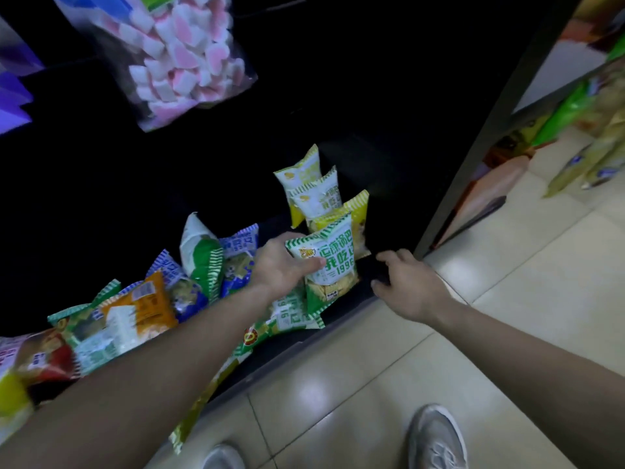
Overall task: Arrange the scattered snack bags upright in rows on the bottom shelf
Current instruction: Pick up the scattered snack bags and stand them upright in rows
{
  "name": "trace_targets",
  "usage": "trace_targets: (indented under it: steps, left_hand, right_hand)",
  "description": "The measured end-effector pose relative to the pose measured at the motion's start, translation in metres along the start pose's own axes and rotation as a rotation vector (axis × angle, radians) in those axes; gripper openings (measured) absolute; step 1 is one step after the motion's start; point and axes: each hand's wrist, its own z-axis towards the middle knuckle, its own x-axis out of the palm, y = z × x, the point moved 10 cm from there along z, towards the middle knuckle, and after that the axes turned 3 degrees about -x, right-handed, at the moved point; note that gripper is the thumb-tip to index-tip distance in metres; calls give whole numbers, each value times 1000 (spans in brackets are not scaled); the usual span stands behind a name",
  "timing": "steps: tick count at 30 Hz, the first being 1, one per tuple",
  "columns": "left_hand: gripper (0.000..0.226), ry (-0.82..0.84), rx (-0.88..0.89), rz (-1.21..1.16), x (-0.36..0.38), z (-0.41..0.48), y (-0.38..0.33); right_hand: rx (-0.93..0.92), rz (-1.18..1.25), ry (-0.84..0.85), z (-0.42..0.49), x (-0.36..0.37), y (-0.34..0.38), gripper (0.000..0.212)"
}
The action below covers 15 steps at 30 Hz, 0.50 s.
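Gripping a crinkly green-striped snack bag [334, 269], left hand [280, 265]; right hand [409, 286] loosely curled, empty.

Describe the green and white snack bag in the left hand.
The green and white snack bag is a glossy, puffy pouch with striped crimped edges, green characters and yellowish snacks showing below. It stands nearly upright at the front of the bottom shelf, before yellow bags. The left hand grips its side.

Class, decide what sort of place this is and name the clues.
Probably a small shop: many snack bags on a dark bottom shelf, a marshmallow bag above, and more packaged goods on the next shelving.
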Motion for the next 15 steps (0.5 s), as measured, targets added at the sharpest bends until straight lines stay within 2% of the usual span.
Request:
trace_targets:
  steps: [3,8,15]
  left_hand:
    - [67,-14,14,51,36,18,-1]
    - [68,36,44,38,82,30,-8]
    - [64,-8,75,75,99,36,-11]
  right_hand:
    - [64,-14,132,-6,24,-32,58]
    - [105,-48,234,-5,47,-68,50]
    - [85,-29,268,4,61,-71,50]
